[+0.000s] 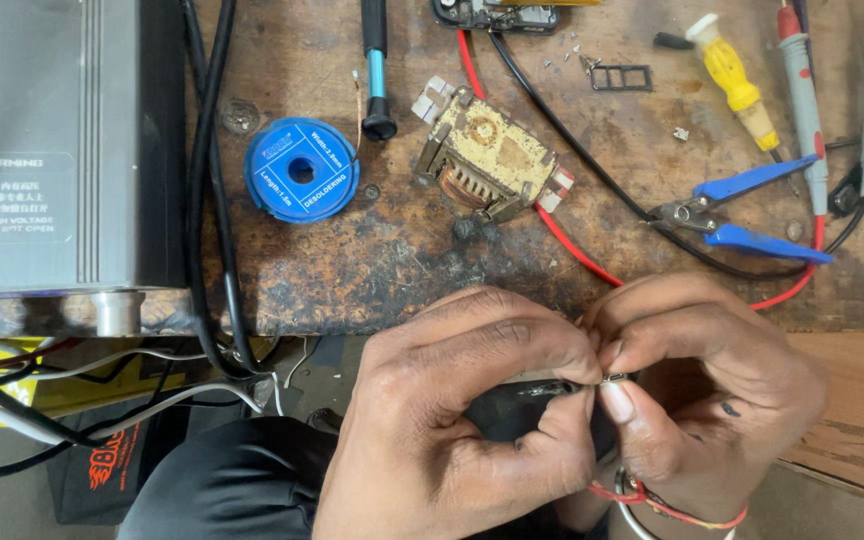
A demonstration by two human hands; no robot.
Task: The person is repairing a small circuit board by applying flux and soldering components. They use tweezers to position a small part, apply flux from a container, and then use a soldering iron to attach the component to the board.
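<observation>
Small dark part with a metal tip, pinched between both sets of fingertips below the bench edge, over the lap. Left hand curled tight around its body; right hand nipped narrow on the tip. Beyond, on the scorched bench: a worn transformer, a blue wick spool, blue-handled pliers.

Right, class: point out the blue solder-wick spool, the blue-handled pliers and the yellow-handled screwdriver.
blue spool (324, 188), head view, on its flat label face.
blue-handled pliers (764, 243), head view, on the lower handle.
yellow-handled screwdriver (731, 73), head view, on the yellow grip.
</observation>
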